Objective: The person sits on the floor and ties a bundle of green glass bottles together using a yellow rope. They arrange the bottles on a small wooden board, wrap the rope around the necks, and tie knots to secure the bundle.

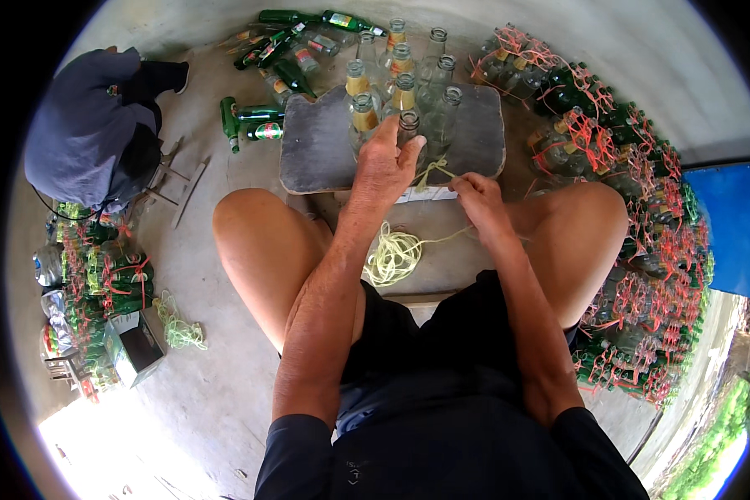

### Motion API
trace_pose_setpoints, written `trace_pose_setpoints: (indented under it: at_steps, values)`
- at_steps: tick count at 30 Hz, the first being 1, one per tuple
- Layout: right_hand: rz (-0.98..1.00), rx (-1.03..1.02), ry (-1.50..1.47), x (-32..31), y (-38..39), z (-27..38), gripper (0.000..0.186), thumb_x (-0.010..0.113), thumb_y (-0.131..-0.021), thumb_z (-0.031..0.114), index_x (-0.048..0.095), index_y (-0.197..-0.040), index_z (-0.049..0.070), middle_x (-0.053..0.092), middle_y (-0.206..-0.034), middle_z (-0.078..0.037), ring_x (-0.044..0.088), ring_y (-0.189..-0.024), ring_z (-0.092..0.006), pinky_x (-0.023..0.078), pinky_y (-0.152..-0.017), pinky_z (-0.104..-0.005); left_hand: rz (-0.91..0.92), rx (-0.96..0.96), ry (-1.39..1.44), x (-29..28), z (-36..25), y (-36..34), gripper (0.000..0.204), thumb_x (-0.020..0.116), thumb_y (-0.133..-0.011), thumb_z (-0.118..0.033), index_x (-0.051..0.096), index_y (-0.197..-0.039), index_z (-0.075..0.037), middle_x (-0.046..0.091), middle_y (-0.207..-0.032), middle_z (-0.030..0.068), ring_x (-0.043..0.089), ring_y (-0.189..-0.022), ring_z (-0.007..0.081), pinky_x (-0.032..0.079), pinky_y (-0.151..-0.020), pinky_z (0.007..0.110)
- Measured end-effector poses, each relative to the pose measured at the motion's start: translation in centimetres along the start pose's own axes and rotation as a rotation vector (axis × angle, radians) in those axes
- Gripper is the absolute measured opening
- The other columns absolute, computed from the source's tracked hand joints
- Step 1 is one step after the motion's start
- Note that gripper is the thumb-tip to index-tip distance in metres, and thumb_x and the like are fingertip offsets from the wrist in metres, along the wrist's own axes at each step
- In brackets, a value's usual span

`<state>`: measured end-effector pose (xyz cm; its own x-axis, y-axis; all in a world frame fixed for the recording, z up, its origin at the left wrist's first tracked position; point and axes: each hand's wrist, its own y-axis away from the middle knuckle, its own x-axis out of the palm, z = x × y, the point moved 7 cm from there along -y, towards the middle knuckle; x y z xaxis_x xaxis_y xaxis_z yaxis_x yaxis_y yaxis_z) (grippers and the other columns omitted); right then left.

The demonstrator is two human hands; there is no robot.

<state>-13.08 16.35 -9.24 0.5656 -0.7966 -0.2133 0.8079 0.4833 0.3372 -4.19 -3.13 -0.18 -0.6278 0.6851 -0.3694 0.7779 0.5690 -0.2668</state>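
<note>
Several clear glass bottles (448,112) stand upright in a tight group on a small dark grey board (315,156), some with yellow paper around their necks. My left hand (382,167) is closed around the nearest bottle (408,125), just below its mouth. A pale yellow-green string (432,169) runs low at the front of the group, with a loop or knot there. Between its fingertips, my right hand (479,200) pinches this string to the right of the loop. A loose coil of the same string (393,257) lies on the floor between my legs, one strand leading toward the right hand.
Green and clear bottles (287,75) lie loose beyond the board. Bundles of bottles tied with red string (642,217) line the right wall. At left, another person (87,125) sits bent over beside more bundles (125,271), an open box (133,348) and tangled string (179,329).
</note>
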Motion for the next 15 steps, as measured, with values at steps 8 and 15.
trace_pose_setpoints:
  at_steps: [8,15]
  values:
    - [-0.028,-0.217,0.014,-2.1,-1.4,1.1,0.024,0.065,-0.096,0.016,0.073,-0.089,-0.005,0.061,-0.069,-0.005,0.054,-0.067,-0.0118,0.043,-0.062,-0.0319,-0.017,0.01,-0.031,-0.3,0.2,0.1,0.035,0.077,-0.093,-0.012,0.062,-0.12,0.002,0.071,-0.101,0.0232,0.072,-0.081,0.0406,0.058,-0.071,0.045]
    - [-0.057,-0.18,0.233,-2.7,0.6,4.5,0.024,0.067,-0.094,0.017,0.069,-0.086,-0.006,0.056,-0.067,-0.006,0.052,-0.068,-0.0126,0.042,-0.063,-0.0335,-0.127,0.14,-0.09,-0.5,0.6,0.7,0.039,0.078,-0.092,-0.012,0.061,-0.123,0.003,0.068,-0.101,0.0216,0.066,-0.073,0.0304,0.055,-0.067,0.04]
